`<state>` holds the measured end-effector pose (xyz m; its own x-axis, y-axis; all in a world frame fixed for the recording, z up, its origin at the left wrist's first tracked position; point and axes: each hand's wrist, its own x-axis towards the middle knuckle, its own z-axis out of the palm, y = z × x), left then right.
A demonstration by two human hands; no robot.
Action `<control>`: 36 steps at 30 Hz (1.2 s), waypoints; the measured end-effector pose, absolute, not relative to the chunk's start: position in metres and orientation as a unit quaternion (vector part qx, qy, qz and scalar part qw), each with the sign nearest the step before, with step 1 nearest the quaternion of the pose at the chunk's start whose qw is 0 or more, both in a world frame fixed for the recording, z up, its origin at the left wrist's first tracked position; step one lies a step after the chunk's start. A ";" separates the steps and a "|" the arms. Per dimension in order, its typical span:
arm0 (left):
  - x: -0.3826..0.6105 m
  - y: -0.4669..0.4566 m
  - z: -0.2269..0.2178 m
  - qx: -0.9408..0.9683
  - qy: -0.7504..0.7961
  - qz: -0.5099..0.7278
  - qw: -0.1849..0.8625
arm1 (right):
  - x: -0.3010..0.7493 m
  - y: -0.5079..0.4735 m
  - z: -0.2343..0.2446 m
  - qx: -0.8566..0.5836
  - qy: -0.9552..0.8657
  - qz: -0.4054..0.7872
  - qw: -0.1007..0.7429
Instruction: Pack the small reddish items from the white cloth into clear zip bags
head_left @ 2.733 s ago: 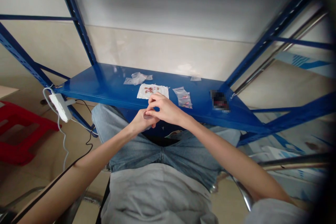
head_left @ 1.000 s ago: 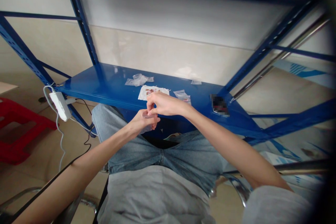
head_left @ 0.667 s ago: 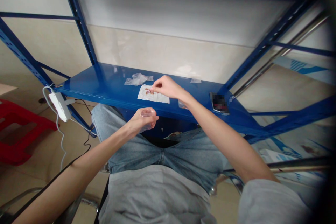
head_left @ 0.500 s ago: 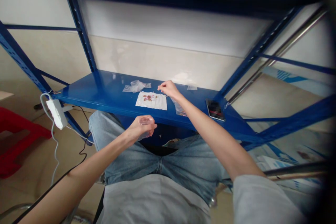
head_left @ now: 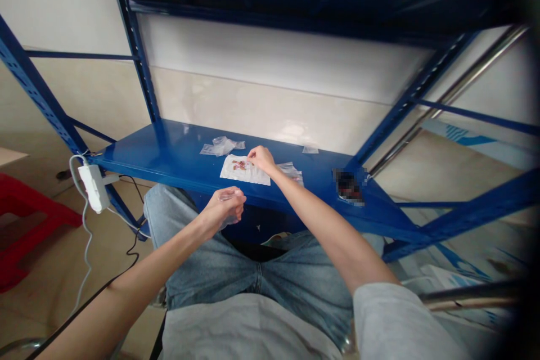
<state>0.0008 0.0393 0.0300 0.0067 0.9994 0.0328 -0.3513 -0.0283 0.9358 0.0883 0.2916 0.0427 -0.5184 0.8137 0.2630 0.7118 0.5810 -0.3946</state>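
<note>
My left hand [head_left: 223,206] hovers in front of the blue shelf [head_left: 169,149], its fingers curled round a small clear plastic bag held open at the top. My right hand [head_left: 260,158] reaches onto the shelf with its fingertips pinched together over a white sheet [head_left: 247,171]. That sheet carries a little heap of small red pieces [head_left: 239,165]. What the pinch holds is too small to make out.
Empty clear bags [head_left: 221,146] lie behind the white sheet, filled bags [head_left: 293,171] to its right, one more bag [head_left: 310,149] further back. A dark phone [head_left: 348,187] lies on the shelf's right part. A white power strip [head_left: 93,187] hangs at the left corner; a red stool [head_left: 21,225] stands beyond.
My right hand left the bag in my left hand, went out to the white sheet on the shelf and pinches there. My left hand kept the bag and sank slightly. The view tilted up.
</note>
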 end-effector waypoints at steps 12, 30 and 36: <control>0.002 0.038 0.032 0.417 0.379 0.583 0.585 | 0.086 0.282 0.053 -0.433 -0.870 0.107 0.211; 0.005 0.034 0.031 0.549 0.449 0.489 0.508 | 0.134 0.124 0.133 -0.005 -0.979 0.189 0.083; 0.008 0.034 0.032 0.513 0.417 0.510 0.551 | 0.136 0.144 0.125 -0.011 -0.962 0.241 0.131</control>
<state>0.0083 0.0340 0.0320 0.1325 0.9892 0.0624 -0.1336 -0.0446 0.9900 0.1365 0.1445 0.1251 -0.9654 0.0839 0.2470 -0.0423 0.8840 -0.4656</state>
